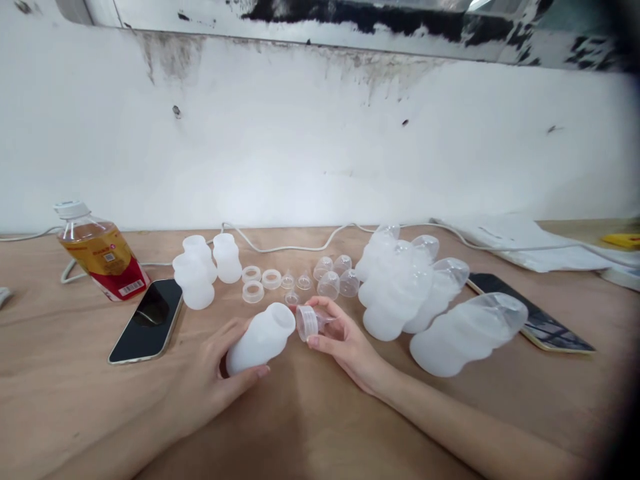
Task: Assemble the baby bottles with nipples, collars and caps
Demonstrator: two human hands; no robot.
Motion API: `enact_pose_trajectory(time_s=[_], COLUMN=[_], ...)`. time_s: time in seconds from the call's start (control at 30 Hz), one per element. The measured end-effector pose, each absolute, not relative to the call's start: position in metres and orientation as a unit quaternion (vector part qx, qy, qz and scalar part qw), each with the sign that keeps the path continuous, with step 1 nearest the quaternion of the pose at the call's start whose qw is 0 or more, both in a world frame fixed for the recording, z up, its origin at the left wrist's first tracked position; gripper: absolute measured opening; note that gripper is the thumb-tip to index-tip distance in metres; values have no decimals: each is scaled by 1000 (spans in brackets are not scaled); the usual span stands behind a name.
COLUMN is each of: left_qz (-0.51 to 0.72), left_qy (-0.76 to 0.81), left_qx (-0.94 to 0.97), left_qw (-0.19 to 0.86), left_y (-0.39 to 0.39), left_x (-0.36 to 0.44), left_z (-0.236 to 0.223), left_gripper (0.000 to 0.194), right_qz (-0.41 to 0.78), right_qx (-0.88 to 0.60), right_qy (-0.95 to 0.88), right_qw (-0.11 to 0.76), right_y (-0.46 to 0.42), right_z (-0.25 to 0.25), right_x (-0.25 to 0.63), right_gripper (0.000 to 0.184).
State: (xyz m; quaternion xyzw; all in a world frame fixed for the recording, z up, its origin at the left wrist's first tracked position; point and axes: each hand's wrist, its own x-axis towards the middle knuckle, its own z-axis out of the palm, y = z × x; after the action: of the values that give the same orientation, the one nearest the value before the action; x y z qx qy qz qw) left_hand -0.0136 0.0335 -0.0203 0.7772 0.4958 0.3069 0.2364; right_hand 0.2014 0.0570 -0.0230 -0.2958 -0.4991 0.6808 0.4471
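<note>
My left hand is wrapped round a white baby bottle body, tilted with its open mouth to the upper right. My right hand pinches a clear bottle nipple in its screw ring, the ring's open side facing the bottle mouth. A small gap seems to part the two. Just beyond lie loose screw rings, several clear nipples and clear domed caps. More white bottle bodies stand at the left. To the right is a cluster of capped bottles, one of them nearest me.
A drink bottle with red and yellow label and a phone are at the left. Another phone lies behind the capped bottles. A white cable runs along the wall, with a white bag at the back right.
</note>
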Motion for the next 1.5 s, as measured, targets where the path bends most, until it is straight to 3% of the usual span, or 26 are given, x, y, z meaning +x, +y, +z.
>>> enact_pose_trajectory(time_s=[0.2, 0.43, 0.97, 1.17, 1.37, 1.5], left_qz=[325, 316, 296, 305, 286, 298], left_qy=[508, 523, 520, 505, 519, 489], left_qx=[765, 733, 757, 761, 739, 774], left_qw=[225, 298, 262, 270, 321, 269], left_y=[36, 33, 34, 34, 33, 34], left_x=[-14, -12, -13, -16, -17, -16], left_z=[-14, -16, -12, -11, -5, -7], left_gripper=[35, 31, 28, 33, 26, 28], right_qz=[685, 669, 641, 562, 527, 508], right_qx=[-278, -275, -273, -280, -283, -318], right_qy=[-495, -500, -540, -654, -689, -694], right_qw=[456, 476, 473, 422, 410, 399], right_y=[57, 60, 60, 55, 52, 53], right_z=[-26, -26, -28, -24, -19, -21], right_x=[204, 204, 202, 203, 204, 205], right_gripper=[38, 39, 40, 38, 38, 42])
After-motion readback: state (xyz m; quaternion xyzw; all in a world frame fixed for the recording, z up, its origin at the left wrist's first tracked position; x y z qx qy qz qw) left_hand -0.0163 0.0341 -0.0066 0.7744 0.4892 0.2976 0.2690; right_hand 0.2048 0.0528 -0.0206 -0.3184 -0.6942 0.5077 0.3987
